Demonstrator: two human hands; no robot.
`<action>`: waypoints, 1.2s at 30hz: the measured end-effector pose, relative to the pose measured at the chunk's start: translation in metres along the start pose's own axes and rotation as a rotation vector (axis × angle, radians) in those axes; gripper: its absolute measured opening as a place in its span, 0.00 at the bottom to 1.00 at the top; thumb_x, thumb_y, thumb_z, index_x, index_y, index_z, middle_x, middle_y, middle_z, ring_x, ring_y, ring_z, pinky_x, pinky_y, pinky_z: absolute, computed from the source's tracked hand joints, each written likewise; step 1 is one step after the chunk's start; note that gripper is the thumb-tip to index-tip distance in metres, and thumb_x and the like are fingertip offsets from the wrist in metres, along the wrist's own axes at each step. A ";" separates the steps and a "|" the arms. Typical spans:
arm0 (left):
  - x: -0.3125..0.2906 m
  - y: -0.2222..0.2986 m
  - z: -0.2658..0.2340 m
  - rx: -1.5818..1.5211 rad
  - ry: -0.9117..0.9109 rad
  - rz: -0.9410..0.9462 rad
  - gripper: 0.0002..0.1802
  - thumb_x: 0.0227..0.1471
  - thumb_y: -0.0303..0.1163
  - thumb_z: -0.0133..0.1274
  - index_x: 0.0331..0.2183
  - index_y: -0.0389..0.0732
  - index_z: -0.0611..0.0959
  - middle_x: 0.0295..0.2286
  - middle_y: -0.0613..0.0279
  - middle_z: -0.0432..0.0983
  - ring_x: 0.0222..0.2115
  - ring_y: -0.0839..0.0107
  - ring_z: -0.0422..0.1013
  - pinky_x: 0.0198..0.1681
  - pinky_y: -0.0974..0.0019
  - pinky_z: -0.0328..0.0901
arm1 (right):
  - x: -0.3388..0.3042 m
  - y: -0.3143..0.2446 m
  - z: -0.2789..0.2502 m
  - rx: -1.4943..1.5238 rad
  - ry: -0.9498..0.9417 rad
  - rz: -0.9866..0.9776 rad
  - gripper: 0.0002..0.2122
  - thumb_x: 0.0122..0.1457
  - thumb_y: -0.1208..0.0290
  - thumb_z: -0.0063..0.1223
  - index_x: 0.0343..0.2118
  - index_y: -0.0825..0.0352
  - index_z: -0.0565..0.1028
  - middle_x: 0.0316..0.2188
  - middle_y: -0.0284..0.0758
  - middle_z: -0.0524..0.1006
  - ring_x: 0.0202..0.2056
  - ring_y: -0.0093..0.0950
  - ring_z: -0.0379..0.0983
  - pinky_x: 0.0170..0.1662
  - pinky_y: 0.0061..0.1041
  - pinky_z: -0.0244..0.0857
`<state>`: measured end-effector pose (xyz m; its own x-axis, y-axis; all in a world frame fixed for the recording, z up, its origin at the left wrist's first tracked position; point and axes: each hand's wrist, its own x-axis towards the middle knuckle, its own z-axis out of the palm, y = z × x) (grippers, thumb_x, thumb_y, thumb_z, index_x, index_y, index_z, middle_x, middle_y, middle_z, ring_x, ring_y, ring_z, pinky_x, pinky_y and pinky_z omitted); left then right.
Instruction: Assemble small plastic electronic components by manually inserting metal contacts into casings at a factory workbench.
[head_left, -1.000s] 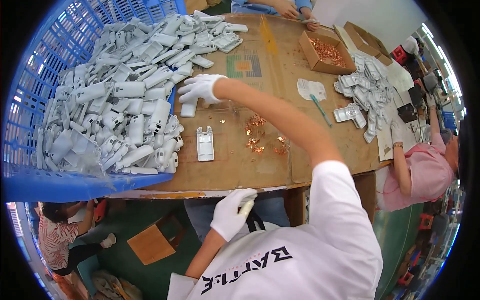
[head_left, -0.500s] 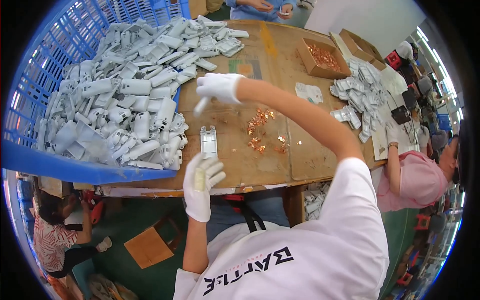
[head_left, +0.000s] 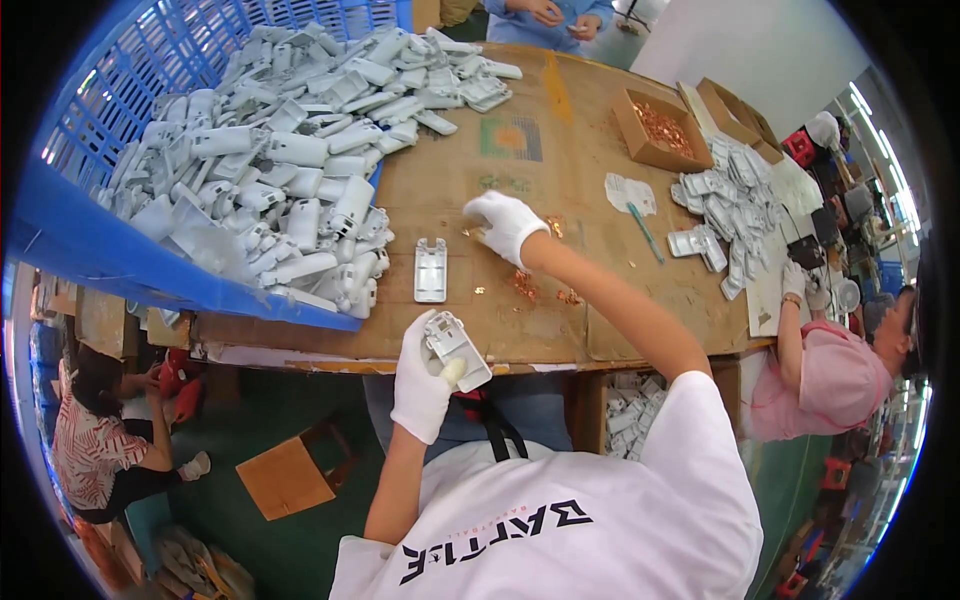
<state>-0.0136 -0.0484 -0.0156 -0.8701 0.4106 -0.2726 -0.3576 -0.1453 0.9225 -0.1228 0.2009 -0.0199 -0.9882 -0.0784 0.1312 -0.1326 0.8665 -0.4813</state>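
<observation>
My left hand (head_left: 422, 392), in a white glove, holds a white plastic casing (head_left: 458, 350) with its hollow side up and the thumb on its lower end. A second casing (head_left: 431, 270) of the same kind lies hollow side up on the cardboard-covered table, just beyond that hand. My gloved right hand (head_left: 507, 224) is over the table with its fingers curled together near a few copper-coloured bits. What sits between its fingertips, if anything, is too small to make out. Loose small copper pieces (head_left: 524, 286) lie beside and below the right wrist.
A blue plastic crate (head_left: 170, 285) heaped with white casings (head_left: 296, 150) stands on the left. To the right are a cardboard box (head_left: 655, 152) of copper pieces, a teal pen (head_left: 645, 232) and a pile of casings (head_left: 735, 200). One person sits at the right; another's hands show across the table.
My left hand, open and bare of parts before, now holds a casing. My right hand has moved right and down, away from the crate, and the blurred white part it held is gone.
</observation>
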 end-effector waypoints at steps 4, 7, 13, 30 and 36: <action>-0.005 -0.004 -0.006 0.208 0.066 0.084 0.36 0.43 0.10 0.52 0.55 0.37 0.66 0.48 0.54 0.71 0.50 0.65 0.69 0.53 0.64 0.65 | 0.008 0.008 0.015 0.060 -0.088 0.185 0.09 0.55 0.67 0.56 0.37 0.62 0.78 0.40 0.39 0.75 0.44 0.40 0.72 0.48 0.35 0.67; -0.008 -0.006 -0.003 0.192 0.071 0.053 0.35 0.43 0.10 0.52 0.54 0.36 0.66 0.47 0.52 0.72 0.49 0.65 0.71 0.52 0.65 0.66 | 0.011 0.005 0.017 -0.050 -0.075 0.124 0.08 0.53 0.70 0.58 0.37 0.61 0.79 0.36 0.38 0.76 0.40 0.39 0.74 0.45 0.32 0.69; -0.008 -0.012 -0.001 0.187 0.073 0.063 0.34 0.43 0.11 0.52 0.54 0.37 0.67 0.48 0.50 0.72 0.49 0.66 0.71 0.51 0.66 0.66 | 0.021 -0.020 0.014 -0.191 -0.252 0.107 0.10 0.54 0.74 0.51 0.38 0.62 0.79 0.41 0.41 0.76 0.45 0.42 0.73 0.49 0.35 0.68; -0.031 -0.015 0.044 0.856 0.363 0.319 0.28 0.48 0.30 0.57 0.52 0.46 0.69 0.44 0.56 0.74 0.42 0.53 0.73 0.40 0.56 0.70 | -0.159 -0.139 0.020 0.504 0.249 0.436 0.06 0.48 0.76 0.61 0.30 0.65 0.79 0.27 0.37 0.73 0.27 0.30 0.72 0.33 0.25 0.66; -0.041 -0.023 0.042 0.850 0.368 0.374 0.24 0.49 0.29 0.55 0.49 0.48 0.71 0.41 0.58 0.75 0.42 0.55 0.73 0.39 0.57 0.70 | -0.167 -0.146 0.038 0.461 0.358 0.512 0.06 0.48 0.75 0.62 0.30 0.68 0.79 0.25 0.34 0.75 0.23 0.21 0.68 0.30 0.23 0.65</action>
<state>0.0446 -0.0240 -0.0137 -0.9795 0.1448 0.1399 0.1968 0.5429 0.8164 0.0588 0.0684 -0.0045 -0.8604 0.5087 0.0296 0.2381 0.4527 -0.8593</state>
